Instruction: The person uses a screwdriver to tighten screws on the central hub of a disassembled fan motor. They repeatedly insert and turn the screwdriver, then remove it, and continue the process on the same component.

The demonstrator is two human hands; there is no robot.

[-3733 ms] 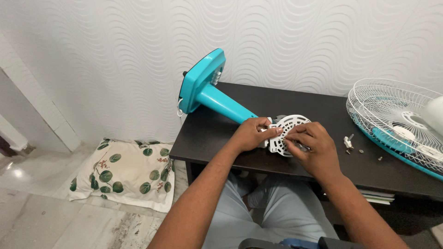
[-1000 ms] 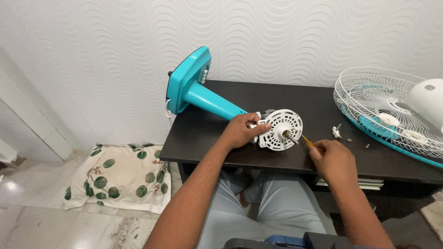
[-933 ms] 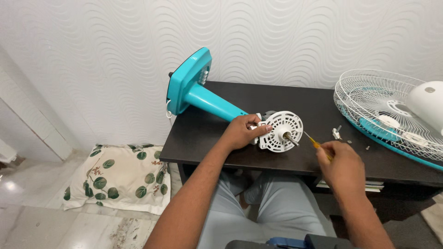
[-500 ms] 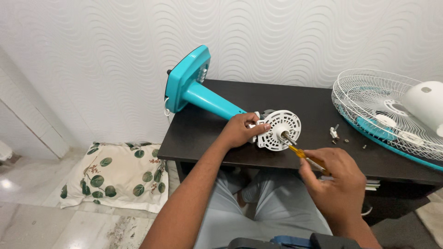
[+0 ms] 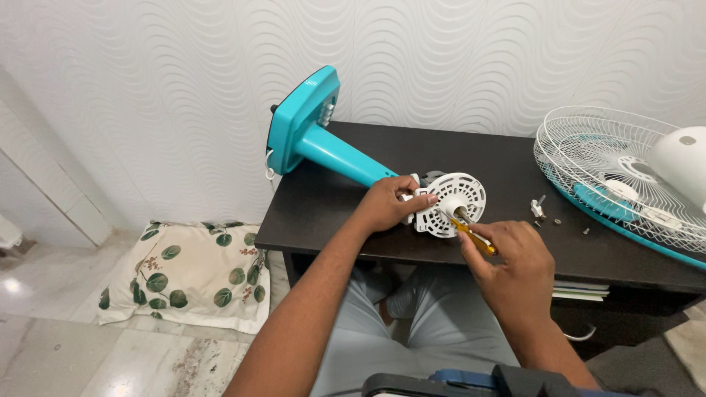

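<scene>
Gripping a yellow-handled screwdriver (image 5: 474,239), the right hand (image 5: 511,268) sits nearest the camera, fingers curled shut around the handle with the tip angled toward 10 o'clock into the face of the white motor housing (image 5: 448,204). Half a second ago that hand was lower and the tool's shaft pointed in from further out; a second ago the hand hung back near the table edge. It has now closed in, so the tip looks seated at or beside the housing's central shaft, though the exact contact is too small to tell. My reading is that a fastener on the housing is about to be turned.

At 9 o'clock from the housing, the left hand (image 5: 386,206) clamps its rim, thumb on the front face, bracing it as it did in the earlier frames.

Beyond, the housing joins a teal fan stand (image 5: 323,140) lying on its side across the dark table (image 5: 515,158), base toward 10 o'clock against the wall. At 3 o'clock from the housing lie loose screws (image 5: 539,211), and further right a wire fan guard (image 5: 610,176). On the floor at 8 o'clock rests a leaf-print cushion (image 5: 184,272).
</scene>
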